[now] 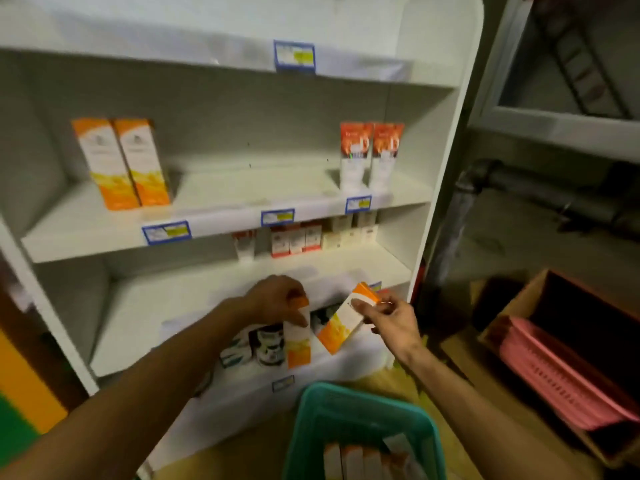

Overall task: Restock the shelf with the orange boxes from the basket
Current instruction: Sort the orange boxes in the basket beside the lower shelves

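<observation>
Head view: left hand [277, 299] fingers grip 1 upright orange box [298, 344]; right hand [391, 320] fingers pinch another tilted box [346, 320].

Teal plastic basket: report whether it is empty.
Not empty: the teal plastic basket holds several orange-and-white boxes at its bottom.

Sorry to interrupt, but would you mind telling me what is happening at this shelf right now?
A person is restocking. The left hand holds one tall orange-and-white carton upright and the right hand holds a second, tilted carton, both in front of the white shelving unit. Two matching cartons already stand on a higher shelf. More wait in the teal plastic basket below.
</observation>
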The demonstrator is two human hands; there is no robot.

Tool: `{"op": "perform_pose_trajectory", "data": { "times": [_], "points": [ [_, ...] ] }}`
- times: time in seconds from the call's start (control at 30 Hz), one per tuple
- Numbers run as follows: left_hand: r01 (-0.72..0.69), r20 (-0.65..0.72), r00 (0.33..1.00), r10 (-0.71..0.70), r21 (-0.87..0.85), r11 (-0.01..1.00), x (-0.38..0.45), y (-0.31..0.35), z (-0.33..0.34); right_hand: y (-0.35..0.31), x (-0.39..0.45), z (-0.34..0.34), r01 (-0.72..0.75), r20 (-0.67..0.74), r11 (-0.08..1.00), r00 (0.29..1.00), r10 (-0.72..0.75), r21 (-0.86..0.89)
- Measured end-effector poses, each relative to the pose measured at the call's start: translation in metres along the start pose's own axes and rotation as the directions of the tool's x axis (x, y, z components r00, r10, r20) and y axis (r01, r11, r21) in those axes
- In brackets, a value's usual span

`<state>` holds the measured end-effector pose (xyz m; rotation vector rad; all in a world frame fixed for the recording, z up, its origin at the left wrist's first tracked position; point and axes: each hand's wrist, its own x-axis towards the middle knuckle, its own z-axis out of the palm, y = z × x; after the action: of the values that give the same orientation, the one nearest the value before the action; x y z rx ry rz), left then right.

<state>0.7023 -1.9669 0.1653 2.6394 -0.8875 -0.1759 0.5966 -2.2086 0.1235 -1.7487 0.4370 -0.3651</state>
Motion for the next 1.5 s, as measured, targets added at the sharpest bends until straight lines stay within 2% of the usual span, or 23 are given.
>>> {"op": "perform_pose_trajectory", "data": {
  "times": [0.1, 0.33, 0.57, 0.73, 0.83, 1.0, 1.1, 1.3, 1.5],
  "points": [
    [-0.007, -0.134, 0.991, 0.008, 0.001, 1.000, -0.013, 0.012, -0.059, -0.054, -0.003, 0.011, 0.070, 0.052, 0.997, 0.996, -0.072, 0.028],
    [0.043, -0.321, 0.946, -0.042, -0.004, 0.999, -0.038, 0.028, -0.164, -0.166, -0.003, 0.040, 0.282, 0.156, 0.959, 0.946, -0.284, 0.031],
    [0.090, -0.481, 0.870, -0.113, -0.071, 0.993, -0.047, 0.026, -0.229, -0.233, 0.010, 0.071, 0.332, 0.208, 0.942, 0.920, -0.332, 0.036],
    [0.134, -0.588, 0.802, -0.104, 0.008, 0.991, -0.043, 0.013, -0.263, -0.263, 0.029, 0.099, 0.385, 0.197, 0.923, 0.904, -0.380, 0.015],
    [0.185, -0.592, 0.794, -0.141, 0.014, 0.983, -0.037, 0.001, -0.276, -0.277, 0.040, 0.120, 0.405, 0.207, 0.914, 0.891, -0.403, 0.036],
    [0.230, -0.544, 0.822, -0.170, 0.043, 0.972, -0.018, -0.027, -0.273, -0.283, 0.061, 0.159, 0.434, 0.228, 0.900, 0.874, -0.430, 0.036],
    [0.254, -0.570, 0.801, -0.182, 0.049, 0.966, -0.004, -0.038, -0.259, -0.274, 0.066, 0.182, 0.441, 0.248, 0.897, 0.867, -0.432, 0.019],
    [0.282, -0.565, 0.799, -0.206, 0.050, 0.958, 0.002, -0.039, -0.250, -0.268, 0.070, 0.189, 0.449, 0.265, 0.894, 0.861, -0.434, 0.004],
    [0.321, -0.620, 0.758, -0.203, 0.084, 0.943, -0.014, -0.025, -0.247, -0.257, 0.060, 0.164, 0.472, 0.286, 0.853, 0.868, -0.406, -0.223]
  ]
}}
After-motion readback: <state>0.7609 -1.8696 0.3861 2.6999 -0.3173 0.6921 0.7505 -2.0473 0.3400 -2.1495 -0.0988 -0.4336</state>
